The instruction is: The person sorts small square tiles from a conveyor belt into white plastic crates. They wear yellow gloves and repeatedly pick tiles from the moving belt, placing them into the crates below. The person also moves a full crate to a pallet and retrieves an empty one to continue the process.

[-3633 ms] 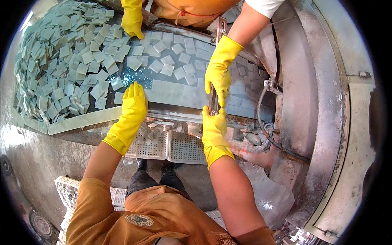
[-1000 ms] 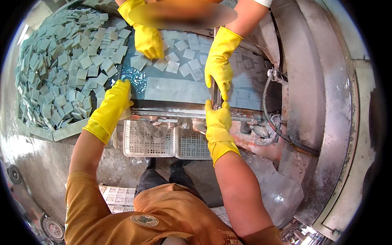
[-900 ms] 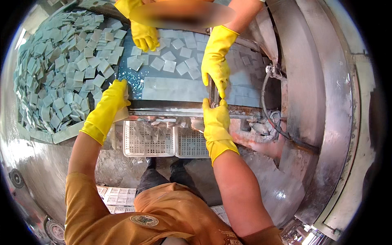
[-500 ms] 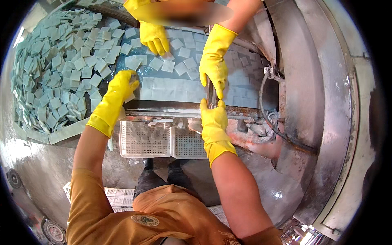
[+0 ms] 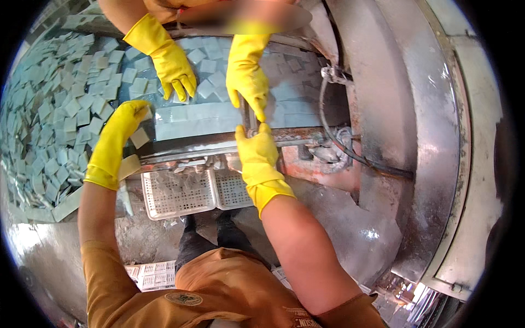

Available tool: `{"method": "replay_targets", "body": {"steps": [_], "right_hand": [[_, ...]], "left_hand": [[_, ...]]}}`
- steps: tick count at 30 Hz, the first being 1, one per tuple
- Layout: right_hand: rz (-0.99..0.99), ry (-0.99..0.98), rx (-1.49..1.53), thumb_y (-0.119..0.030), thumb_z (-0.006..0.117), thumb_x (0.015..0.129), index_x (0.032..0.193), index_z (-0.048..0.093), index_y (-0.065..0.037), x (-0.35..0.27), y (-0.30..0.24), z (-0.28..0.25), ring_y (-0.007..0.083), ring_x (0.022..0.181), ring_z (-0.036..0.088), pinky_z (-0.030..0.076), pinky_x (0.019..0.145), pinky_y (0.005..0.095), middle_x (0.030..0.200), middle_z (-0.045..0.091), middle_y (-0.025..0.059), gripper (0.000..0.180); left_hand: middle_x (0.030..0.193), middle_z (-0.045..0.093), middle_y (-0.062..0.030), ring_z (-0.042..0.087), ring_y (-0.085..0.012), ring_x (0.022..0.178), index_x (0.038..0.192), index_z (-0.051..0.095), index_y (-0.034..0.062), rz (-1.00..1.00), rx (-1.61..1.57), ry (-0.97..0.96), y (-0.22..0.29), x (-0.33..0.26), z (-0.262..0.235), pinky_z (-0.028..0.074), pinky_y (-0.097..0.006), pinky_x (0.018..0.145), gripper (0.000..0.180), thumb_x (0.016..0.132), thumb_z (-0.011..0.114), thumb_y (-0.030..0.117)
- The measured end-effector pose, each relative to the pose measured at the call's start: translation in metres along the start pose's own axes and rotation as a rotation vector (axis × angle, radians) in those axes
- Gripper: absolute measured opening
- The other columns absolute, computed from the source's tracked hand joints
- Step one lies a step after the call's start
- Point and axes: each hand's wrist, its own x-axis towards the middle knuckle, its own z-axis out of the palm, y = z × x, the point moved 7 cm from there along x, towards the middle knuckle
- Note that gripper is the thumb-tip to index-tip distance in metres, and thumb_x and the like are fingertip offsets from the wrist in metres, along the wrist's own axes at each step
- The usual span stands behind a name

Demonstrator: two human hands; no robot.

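Reaching over the tray rim, the left hand (image 5: 123,123) curls loosely onto loose tiles (image 5: 60,109) at the pile's edge; the right hand (image 5: 257,153) grips the metal bar (image 5: 249,117) opposite a co-worker's glove (image 5: 246,76). Judging by this, tiles are being fed; next needs a firm pinch.

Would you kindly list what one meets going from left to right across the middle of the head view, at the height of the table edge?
Heap of pale square tiles → left hand in a yellow glove → row of tiles along the table edge → right hand at the thin upright metal piece → black cable → curved metal wall.
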Motion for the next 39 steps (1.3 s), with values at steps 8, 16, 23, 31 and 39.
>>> {"method": "replay_targets", "body": {"steps": [8,16,23,31,39], "right_hand": [[0.024,-0.037,0.024,-0.059,0.073,0.089,0.118,0.065,-0.004,0.001,0.002,0.002,0.0414,0.102,0.074,0.059,0.086,0.0538,0.109,0.075,0.0208,0.063],[0.013,-0.048,0.048,-0.058,0.072,0.089,0.123,0.066,-0.004,0.0,0.0,0.003,0.0416,0.105,0.073,0.058,0.088,0.0539,0.114,0.074,0.0228,0.065],[0.036,-0.039,0.035,-0.06,0.073,0.088,0.121,0.065,-0.004,0.002,0.002,0.003,0.0424,0.103,0.074,0.058,0.087,0.0542,0.114,0.075,0.0222,0.065],[0.028,-0.027,0.027,-0.06,0.074,0.087,0.119,0.066,-0.004,0.003,0.004,0.007,0.0431,0.1,0.075,0.059,0.085,0.0539,0.109,0.076,0.0232,0.065],[0.018,-0.005,0.009,-0.059,0.073,0.088,0.121,0.067,-0.005,0.003,0.001,0.003,0.0428,0.099,0.075,0.059,0.085,0.0529,0.108,0.077,0.0221,0.064]], "left_hand": [[0.111,0.074,-0.0165,0.07,-0.0402,0.101,0.128,0.074,0.0113,0.238,0.504,0.143,0.044,-0.005,-0.01,0.057,-0.046,0.089,0.033,0.095,0.073,0.013],[0.12,0.073,-0.0174,0.066,-0.0427,0.113,0.132,0.071,0.0113,0.22,0.469,0.129,0.028,-0.021,0.029,0.054,-0.051,0.097,0.039,0.093,0.071,0.016],[0.132,0.071,-0.0207,0.068,-0.0418,0.119,0.148,0.06,0.0132,-0.052,0.408,0.03,0.022,-0.05,-0.026,0.055,-0.047,0.101,0.061,0.091,0.078,0.027],[0.122,0.074,-0.0235,0.071,-0.0431,0.112,0.165,0.037,0.0158,-0.238,0.54,-0.053,0.026,-0.065,0.021,0.058,-0.052,0.094,0.089,0.088,0.08,0.021],[0.109,0.075,-0.0221,0.073,-0.0419,0.101,0.162,0.041,0.0169,-0.156,0.443,0.124,0.029,-0.07,0.037,0.058,-0.052,0.083,0.086,0.086,0.08,0.019]]}}
